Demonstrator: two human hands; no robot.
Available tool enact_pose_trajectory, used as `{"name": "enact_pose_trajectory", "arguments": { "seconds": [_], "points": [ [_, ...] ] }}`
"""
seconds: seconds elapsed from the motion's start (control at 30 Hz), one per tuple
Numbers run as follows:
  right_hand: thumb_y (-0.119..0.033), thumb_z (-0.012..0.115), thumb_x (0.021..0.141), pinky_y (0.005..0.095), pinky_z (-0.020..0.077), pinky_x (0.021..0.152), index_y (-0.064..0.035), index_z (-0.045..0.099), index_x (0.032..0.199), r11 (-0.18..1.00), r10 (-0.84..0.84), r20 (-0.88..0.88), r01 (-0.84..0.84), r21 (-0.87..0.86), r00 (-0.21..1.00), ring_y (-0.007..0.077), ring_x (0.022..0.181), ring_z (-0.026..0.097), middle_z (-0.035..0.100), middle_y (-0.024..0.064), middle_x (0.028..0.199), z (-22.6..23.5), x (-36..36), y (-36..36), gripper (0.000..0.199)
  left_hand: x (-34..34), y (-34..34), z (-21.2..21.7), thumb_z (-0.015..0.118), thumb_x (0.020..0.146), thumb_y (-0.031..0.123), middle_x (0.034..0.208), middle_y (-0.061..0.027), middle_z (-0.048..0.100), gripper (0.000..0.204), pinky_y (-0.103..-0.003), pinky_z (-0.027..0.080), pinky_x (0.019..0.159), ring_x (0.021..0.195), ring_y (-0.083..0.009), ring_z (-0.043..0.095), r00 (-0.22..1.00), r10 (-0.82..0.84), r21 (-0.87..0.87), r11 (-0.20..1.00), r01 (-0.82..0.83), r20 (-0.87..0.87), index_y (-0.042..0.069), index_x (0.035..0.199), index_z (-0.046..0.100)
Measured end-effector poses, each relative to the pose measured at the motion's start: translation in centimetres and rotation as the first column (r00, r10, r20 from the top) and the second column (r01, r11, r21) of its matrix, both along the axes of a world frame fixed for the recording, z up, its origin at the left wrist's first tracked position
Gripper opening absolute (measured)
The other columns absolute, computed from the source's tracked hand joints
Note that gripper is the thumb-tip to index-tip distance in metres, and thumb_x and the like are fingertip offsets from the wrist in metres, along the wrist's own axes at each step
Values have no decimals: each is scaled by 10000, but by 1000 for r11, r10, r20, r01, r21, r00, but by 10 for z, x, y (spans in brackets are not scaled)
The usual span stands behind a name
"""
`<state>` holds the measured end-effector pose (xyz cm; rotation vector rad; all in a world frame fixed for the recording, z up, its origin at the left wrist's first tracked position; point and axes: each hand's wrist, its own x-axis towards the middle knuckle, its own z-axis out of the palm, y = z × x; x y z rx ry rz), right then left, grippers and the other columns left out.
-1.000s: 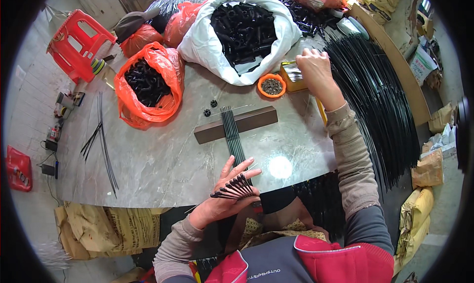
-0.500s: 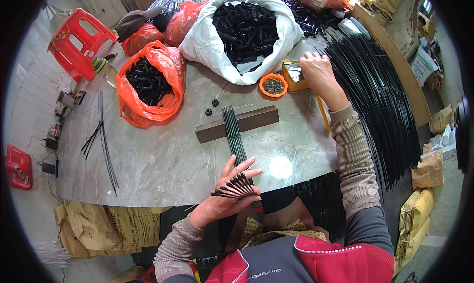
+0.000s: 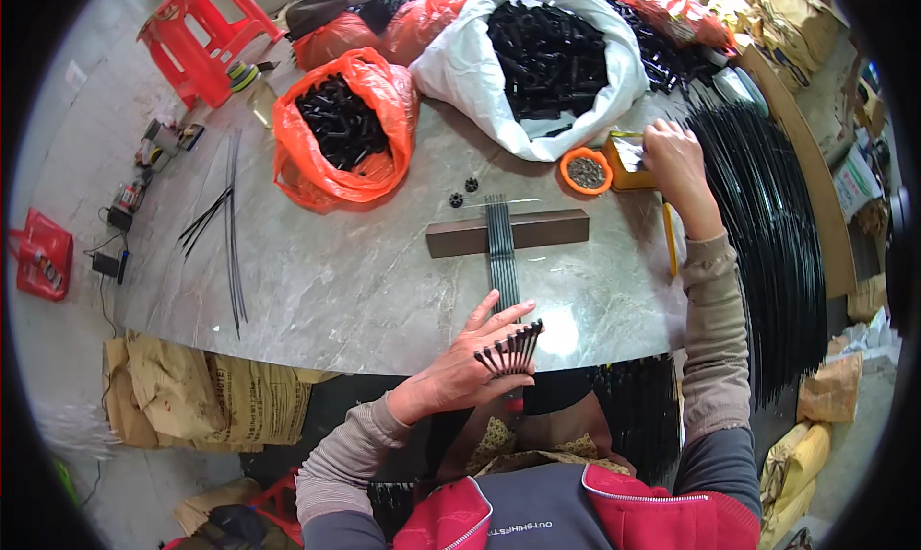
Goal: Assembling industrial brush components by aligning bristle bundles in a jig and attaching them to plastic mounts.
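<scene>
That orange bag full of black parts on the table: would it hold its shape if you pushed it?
Probably not. The orange bag is thin, crinkled plastic slumped around its black parts, so it would likely sag and slide rather than tip. Being packed full, it looks fairly heavy for its size, and the open mouth might spill pieces.

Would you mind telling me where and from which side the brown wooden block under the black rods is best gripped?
Grip the brown wooden block at its right end, coming from the right and pinching its long front and back faces. It lies flat and crosswise on the marble table, with the black rods resting across its middle, so both ends are bare. The right hand is nearer that end; the left hand holds the rod ends.
</scene>
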<state>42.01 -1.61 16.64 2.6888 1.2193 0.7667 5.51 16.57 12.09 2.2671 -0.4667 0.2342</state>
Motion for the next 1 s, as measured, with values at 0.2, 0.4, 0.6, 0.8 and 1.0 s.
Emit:
{"name": "enact_pose_trajectory", "arguments": {
  "seconds": [0.2, 0.4, 0.6, 0.8, 1.0],
  "points": [
    [-118, 616, 927, 416, 458, 779, -55, 587, 919, 997, -5, -1, 5, 79, 1000, 290, 953, 637, 626, 103, 915, 3, -5, -1, 70, -1, 1, -3, 796, 857, 245, 1402, -54, 597, 114, -532, 94, 1257, 1483, -308, 381, 999, -15, -19, 1000, 15, -33, 154, 885, 734],
    [-115, 572, 978, 429, 477, 725, -57, 561, 960, 965, 79, 37, -86, 246, 996, 324, 867, 649, 634, 125, 898, 22, -30, 8, 62, 0, 1, -2, 793, 859, 239, 1390, -66, 603, 101, -503, 84, 1262, 1480, -309, 386, 1000, -15, -24, 1000, 15, -26, 158, 878, 736],
    [-65, 599, 943, 420, 510, 739, -29, 608, 975, 755, 540, -327, -275, 595, 776, 374, 839, 643, 630, 167, 933, 29, -84, 49, 49, -1, 2, -6, 798, 853, 248, 1384, -56, 605, 107, -513, 80, 1261, 1474, -303, 395, 1000, -10, -27, 1000, 10, -25, 161, 882, 743],
    [-36, 598, 903, 437, 516, 776, -50, 627, 981, 806, 555, -374, -369, 463, 743, 366, 879, 645, 609, 145, 951, 7, -106, 66, 84, 0, 0, -1, 805, 844, 248, 1384, -42, 604, 112, -536, 118, 1256, 1456, -305, 420, 1000, -1, -15, 1000, 1, -23, 163, 886, 746],
    [-11, 618, 875, 430, 525, 780, -50, 620, 947, 856, 505, -394, -387, 343, 768, 356, 898, 649, 599, 135, 936, -2, -108, 70, 81, 0, 1, 2, 823, 825, 238, 1366, -39, 618, 115, -565, 178, 1239, 1441, -307, 441, 1000, 17, -33, 999, -18, -26, 170, 881, 750]
  ]
}}
